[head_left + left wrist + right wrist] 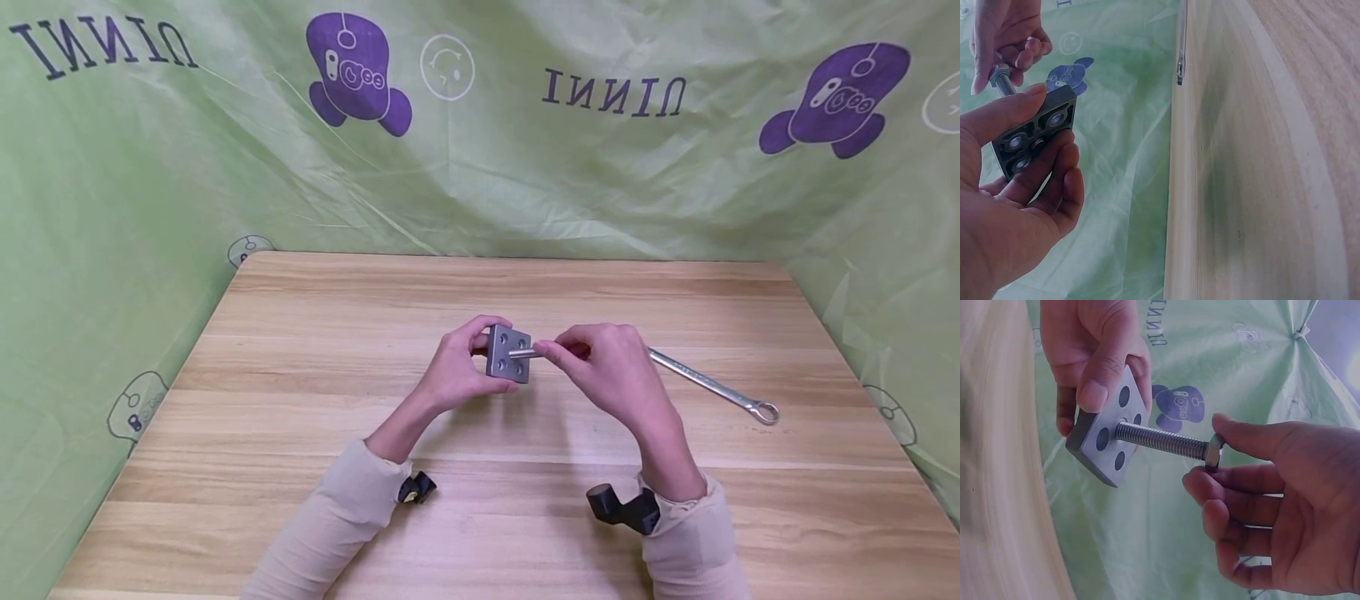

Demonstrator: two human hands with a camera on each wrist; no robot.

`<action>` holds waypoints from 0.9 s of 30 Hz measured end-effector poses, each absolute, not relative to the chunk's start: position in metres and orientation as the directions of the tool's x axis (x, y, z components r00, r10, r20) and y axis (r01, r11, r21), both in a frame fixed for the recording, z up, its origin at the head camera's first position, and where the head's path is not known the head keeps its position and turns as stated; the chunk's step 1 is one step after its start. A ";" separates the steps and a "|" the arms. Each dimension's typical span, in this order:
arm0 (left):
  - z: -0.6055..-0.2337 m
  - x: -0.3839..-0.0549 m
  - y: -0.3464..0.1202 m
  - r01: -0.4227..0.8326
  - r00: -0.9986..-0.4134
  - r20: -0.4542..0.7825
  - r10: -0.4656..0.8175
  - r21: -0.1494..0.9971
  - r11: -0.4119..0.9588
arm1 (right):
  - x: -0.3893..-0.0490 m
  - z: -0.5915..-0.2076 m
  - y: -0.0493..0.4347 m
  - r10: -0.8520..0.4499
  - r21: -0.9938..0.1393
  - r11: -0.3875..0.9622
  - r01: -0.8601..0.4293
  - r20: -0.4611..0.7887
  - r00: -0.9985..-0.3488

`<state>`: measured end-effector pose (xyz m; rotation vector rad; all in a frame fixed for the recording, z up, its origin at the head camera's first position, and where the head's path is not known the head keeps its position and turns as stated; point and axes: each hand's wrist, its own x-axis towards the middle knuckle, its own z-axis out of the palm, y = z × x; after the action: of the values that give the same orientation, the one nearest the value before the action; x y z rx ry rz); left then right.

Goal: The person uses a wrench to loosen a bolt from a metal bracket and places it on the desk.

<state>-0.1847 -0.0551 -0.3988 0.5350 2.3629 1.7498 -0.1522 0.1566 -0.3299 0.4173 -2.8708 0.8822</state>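
My left hand [457, 367] grips a grey square plate [510, 374] by its edges, above the table. The plate has several round holes, and its hollowed back with metal inserts shows in the left wrist view. A threaded hex bolt [1160, 439] stands out from the middle of the plate's flat face, most of its thread exposed. My right hand [611, 362] pinches the bolt's hex head [1214, 453] between thumb and index finger; the other fingers are loosely bent. How deep the bolt tip sits in the plate is hidden.
A long silver wrench [701, 381] lies on the wooden table [300, 467] to the right, its ring end towards the front right and its other end behind my right hand. Green printed sheeting [465, 175] hangs behind the table and along both sides.
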 end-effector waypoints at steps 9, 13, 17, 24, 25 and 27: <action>-0.398 -0.186 -0.055 0.182 -0.924 0.082 0.373 0.953 0.243 | -0.152 -0.333 0.160 -0.350 -0.466 0.719 -0.515 0.397 -0.848; -0.399 -0.186 -0.055 0.179 -0.925 0.080 0.372 0.954 0.240 | -0.152 -0.334 0.160 -0.378 -0.449 0.685 -0.574 0.454 -0.807; -0.399 -0.186 -0.055 0.182 -0.926 0.082 0.370 0.952 0.245 | -0.153 -0.335 0.158 -0.397 -0.430 0.658 -0.618 0.499 -0.770; -0.399 -0.186 -0.055 0.182 -0.927 0.079 0.368 0.950 0.255 | -0.153 -0.338 0.157 -0.404 -0.414 0.640 -0.647 0.535 -0.742; -0.399 -0.186 -0.055 0.182 -0.927 0.079 0.366 0.949 0.257 | -0.153 -0.338 0.158 -0.406 -0.415 0.638 -0.649 0.535 -0.741; -0.399 -0.186 -0.055 0.182 -0.928 0.077 0.365 0.948 0.261 | -0.153 -0.338 0.159 -0.409 -0.419 0.635 -0.649 0.531 -0.742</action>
<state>-0.1859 -0.0551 -0.3994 0.5183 2.3653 1.7440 -0.1528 0.1590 -0.3382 0.8391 -2.4702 0.8519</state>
